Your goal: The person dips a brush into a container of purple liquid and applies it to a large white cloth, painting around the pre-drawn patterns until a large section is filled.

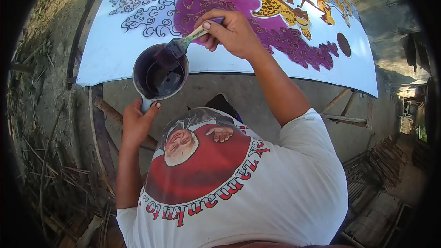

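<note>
My left hand [138,121] is closed round the handle of a dipper [137,79], which has dark liquid [166,82] in the bottom. A paintbrush [192,36] is pinched in my right hand [229,32], its bristles tilted down inside the dipper's far rim. Whether the bristle tips touch the liquid I cannot make out. Beyond both hands lies a stretched white cloth [110,59] with curling outlines. A large purple area [197,4] and gold-brown figures [280,9] cover part of it. The dipper is held just in front of the cloth's near edge.
A wooden frame with poles [108,110] supports the cloth above a grey floor [206,87]. Sticks and dry debris [50,165] lie on the ground at left. Bundled thin slats [379,160] are at the right. A dark oval [343,44] marks the cloth's right side.
</note>
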Motion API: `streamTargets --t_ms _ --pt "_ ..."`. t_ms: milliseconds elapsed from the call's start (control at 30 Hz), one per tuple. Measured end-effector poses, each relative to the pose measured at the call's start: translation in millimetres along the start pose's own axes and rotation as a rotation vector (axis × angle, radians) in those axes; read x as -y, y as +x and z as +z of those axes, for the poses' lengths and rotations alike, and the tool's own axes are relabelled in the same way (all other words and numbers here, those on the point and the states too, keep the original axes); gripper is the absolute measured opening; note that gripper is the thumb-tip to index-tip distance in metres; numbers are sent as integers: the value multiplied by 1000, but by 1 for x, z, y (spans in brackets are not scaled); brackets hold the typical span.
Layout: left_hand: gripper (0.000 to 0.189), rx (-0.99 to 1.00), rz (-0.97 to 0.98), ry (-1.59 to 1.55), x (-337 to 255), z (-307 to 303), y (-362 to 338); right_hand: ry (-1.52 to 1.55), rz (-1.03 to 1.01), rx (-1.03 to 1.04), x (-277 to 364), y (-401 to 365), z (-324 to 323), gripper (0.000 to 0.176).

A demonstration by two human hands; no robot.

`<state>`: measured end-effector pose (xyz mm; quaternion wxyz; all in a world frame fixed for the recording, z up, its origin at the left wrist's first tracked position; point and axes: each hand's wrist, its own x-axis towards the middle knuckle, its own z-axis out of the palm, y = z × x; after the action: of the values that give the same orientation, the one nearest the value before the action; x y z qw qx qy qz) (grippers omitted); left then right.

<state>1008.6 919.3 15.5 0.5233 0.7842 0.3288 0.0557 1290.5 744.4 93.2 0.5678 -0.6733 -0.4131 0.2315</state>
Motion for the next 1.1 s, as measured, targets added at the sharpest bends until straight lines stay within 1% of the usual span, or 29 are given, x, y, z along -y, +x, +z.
streamTargets --t_ms 33,67,100,133,167,233,267,300,367,400,467,500,533,567,600,633,700,767,800,833,867,900,933,967,1000,1067,1100 --pt "27 10 12 3 -2 0 6 -116 51 81 7 -2 17 23" --pt "28 53 -2 -33 -3 1 12 -119 50 71 4 -3 29 23" --pt "29 94 -23 -70 -4 1 19 -324 -55 123 -5 -3 39 22" --pt "29 93 -20 -71 -3 3 25 -531 -166 179 -12 -4 47 21" --pt "31 106 13 -47 -1 5 32 -535 -171 182 -14 -5 51 21" --pt "33 105 41 -29 -9 5 40 -69 274 57 -21 -5 51 21" --pt "36 93 29 -77 -18 7 41 53 258 10 -39 -2 44 25" --pt "39 81 14 -124 -21 5 43 53 256 26 -47 -2 38 25" --pt "40 50 13 -98 -11 2 56 508 264 -207 -59 0 23 30" --pt "42 33 20 -68 -4 3 62 508 269 -194 -64 2 14 30" --pt "42 2 8 -50 16 2 75 717 252 -361 -76 12 -4 28" --pt "42 -18 1 -26 23 -2 80 718 253 -352 -86 20 -12 28" --pt "42 -26 -2 -25 25 -9 82 722 253 -406 -100 32 -21 27" --pt "38 -9 -10 -29 26 -16 84 727 253 -463 -116 46 -28 26" --pt "39 7 -14 -31 24 -22 85 676 278 -499 -134 63 -32 25" --pt "39 -1 -11 -25 17 -29 84 683 271 -495 -152 83 -33 25" --pt "31 -67 -80 -165 1 -40 80 608 403 -605 -188 126 -27 25" --pt "29 -88 -120 -157 1 -50 81 638 419 -586 -218 167 -23 24" --pt "27 -107 -160 -156 3 -56 82 602 399 -615 -233 188 -21 24" --pt "27 -113 -164 -149 5 -59 82 568 376 -644 -241 210 -21 25" --pt "26 -159 -135 -210 9 -60 82 559 374 -738 -248 229 -25 25" --pt "25 -201 -109 -269 12 -61 80 568 383 -737 -254 244 -34 25" --pt "23 -191 -164 -294 9 -65 79 524 350 -760 -259 256 -49 24" --pt "23 -186 -177 -286 9 -67 79 476 320 -784 -266 263 -61 23" --pt "22 -204 -200 -307 9 -69 79 477 334 -789 -270 267 -71 23" --pt "22 -220 -221 -333 11 -69 78 472 297 -970 -272 278 -87 21" --pt "21 -231 -234 -338 13 -72 79 472 295 -976 -267 281 -88 21"
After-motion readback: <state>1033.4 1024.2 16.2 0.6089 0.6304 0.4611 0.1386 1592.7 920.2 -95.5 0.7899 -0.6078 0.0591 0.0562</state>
